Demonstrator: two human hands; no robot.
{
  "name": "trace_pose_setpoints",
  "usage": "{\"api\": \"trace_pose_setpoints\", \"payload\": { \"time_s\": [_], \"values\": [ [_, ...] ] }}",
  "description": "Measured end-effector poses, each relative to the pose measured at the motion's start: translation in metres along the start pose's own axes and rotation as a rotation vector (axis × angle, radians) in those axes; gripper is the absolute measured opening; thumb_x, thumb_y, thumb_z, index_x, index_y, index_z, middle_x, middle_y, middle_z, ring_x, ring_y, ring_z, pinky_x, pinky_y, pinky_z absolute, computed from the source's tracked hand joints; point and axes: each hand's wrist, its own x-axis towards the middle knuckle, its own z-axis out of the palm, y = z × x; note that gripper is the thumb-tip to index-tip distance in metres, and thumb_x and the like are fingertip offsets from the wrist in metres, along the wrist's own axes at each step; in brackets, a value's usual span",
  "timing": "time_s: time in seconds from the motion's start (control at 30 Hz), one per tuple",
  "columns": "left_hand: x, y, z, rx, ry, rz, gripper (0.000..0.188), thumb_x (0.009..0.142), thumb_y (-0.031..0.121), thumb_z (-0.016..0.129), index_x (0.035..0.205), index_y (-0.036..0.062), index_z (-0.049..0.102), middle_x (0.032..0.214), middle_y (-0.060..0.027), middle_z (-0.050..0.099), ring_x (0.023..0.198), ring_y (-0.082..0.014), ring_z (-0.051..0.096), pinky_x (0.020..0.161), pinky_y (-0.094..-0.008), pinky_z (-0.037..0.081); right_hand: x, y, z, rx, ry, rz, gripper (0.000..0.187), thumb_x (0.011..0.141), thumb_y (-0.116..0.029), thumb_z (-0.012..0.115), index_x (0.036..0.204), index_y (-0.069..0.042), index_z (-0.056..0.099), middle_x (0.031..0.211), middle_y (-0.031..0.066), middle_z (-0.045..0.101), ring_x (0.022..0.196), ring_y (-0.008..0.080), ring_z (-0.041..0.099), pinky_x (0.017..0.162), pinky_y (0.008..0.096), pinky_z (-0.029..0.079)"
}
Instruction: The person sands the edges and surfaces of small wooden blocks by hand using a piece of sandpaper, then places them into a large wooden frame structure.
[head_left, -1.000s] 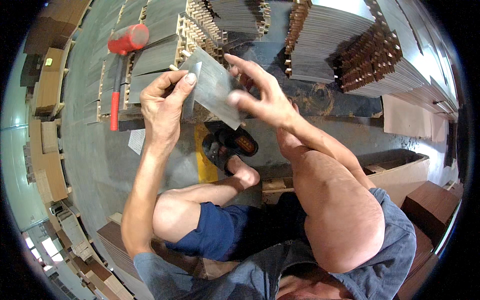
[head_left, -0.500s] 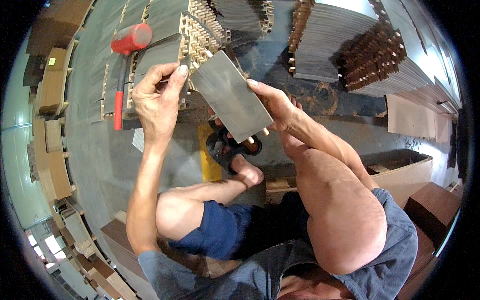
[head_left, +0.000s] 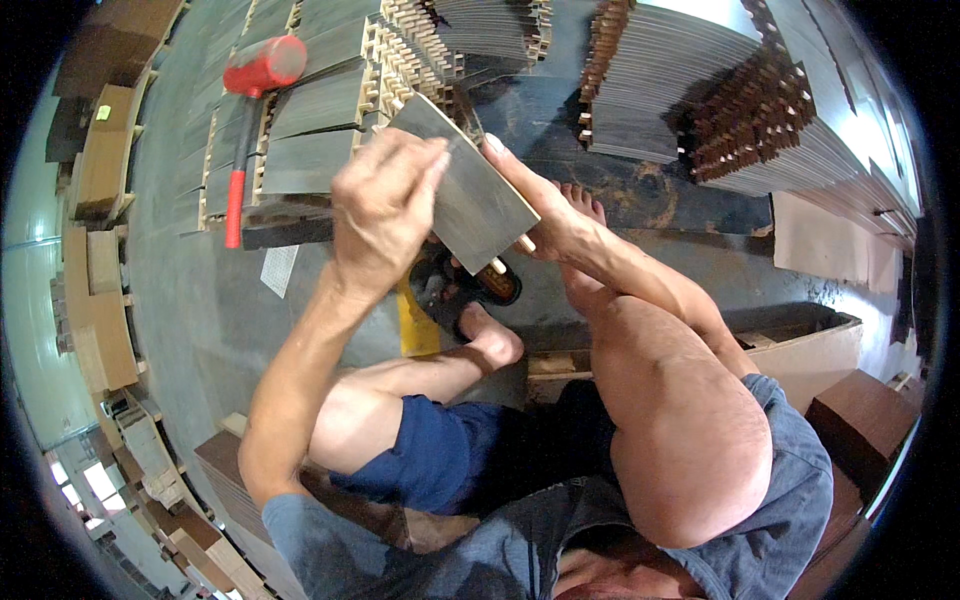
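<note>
Right hand (head_left: 545, 205) closed on panel (head_left: 470, 205), thumb along right long edge, fingers hidden beneath. Left hand (head_left: 390, 205): fingers bunched at upper-left face, can't tell if pinching anything. Panel held above sandals (head_left: 504, 287), pegs (head_left: 527, 243) jutting off near edge. Gap to right stack (head_left: 655, 85); mallet (head_left: 268, 65) well left.

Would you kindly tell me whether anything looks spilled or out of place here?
Brownish, dust-like residue is scattered over the dark platform beside the person's bare right foot; it looks untidy against the neatly stacked panels.

The panel (head_left: 475, 205) is grey, the mallet (head_left: 260, 70) red and black, the shorts (head_left: 425, 455) navy.
</note>
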Motion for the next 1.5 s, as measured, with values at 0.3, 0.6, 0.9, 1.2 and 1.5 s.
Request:
{"api": "trace_pose_setpoints", "payload": {
  "time_s": [0.3,0.6,0.9,1.2,1.5],
  "values": [
    [-0.003,0.007,0.007,-0.018,0.009,0.076,0.014,0.079,-0.003,0.069,0.093,-0.0006,0.069,0.083,-0.0131,0.065,0.072,-0.0253,0.064,0.065,-0.0339,0.051,-0.011,-0.011,0.022,0.067,0.210,-0.002,0.061,0.093,-0.063,0.047,0.117,-0.009,0.063,0.099,0.0060,0.067,0.083,0.0147,0.061,0.068,0.0272,0.051],
    [-0.010,0.010,0.011,-0.007,-0.144,0.161,0.014,0.078,-0.003,0.067,0.092,-0.0027,0.068,0.081,-0.0134,0.064,0.071,-0.0262,0.064,0.064,-0.0337,0.052,0.005,-0.008,0.012,0.074,0.100,-0.172,0.065,0.095,-0.063,0.043,0.130,-0.009,0.055,0.113,0.0121,0.065,0.096,0.0186,0.063,0.079,0.0356,0.053],
    [0.002,0.010,-0.001,0.017,0.013,-0.025,0.009,0.082,-0.002,0.067,0.091,-0.0020,0.068,0.082,-0.0133,0.066,0.073,-0.0258,0.064,0.067,-0.0336,0.052,0.010,-0.002,0.006,0.106,0.120,-0.129,0.067,0.093,-0.062,0.047,0.128,-0.006,0.055,0.118,0.0124,0.064,0.100,0.0211,0.063,0.084,0.0353,0.052],
    [-0.012,0.008,0.010,-0.028,-0.246,0.207,0.014,0.078,-0.003,0.066,0.092,-0.0020,0.068,0.078,-0.0123,0.062,0.069,-0.0271,0.062,0.060,-0.0355,0.051,0.018,0.002,-0.007,0.161,0.004,-0.153,0.066,0.093,-0.063,0.046,0.128,-0.009,0.056,0.118,0.0118,0.064,0.100,0.0218,0.064,0.089,0.0380,0.052],
    [0.000,0.016,-0.009,-0.148,-0.003,-0.074,0.006,0.082,0.000,0.066,0.088,0.0002,0.068,0.079,-0.0082,0.064,0.066,-0.0161,0.059,0.061,-0.0286,0.048,0.016,-0.003,-0.024,0.186,-0.058,-0.133,0.073,0.093,-0.064,0.042,0.139,-0.007,0.048,0.131,0.0171,0.057,0.112,0.0268,0.061,0.095,0.0422,0.049]
  ]
}}
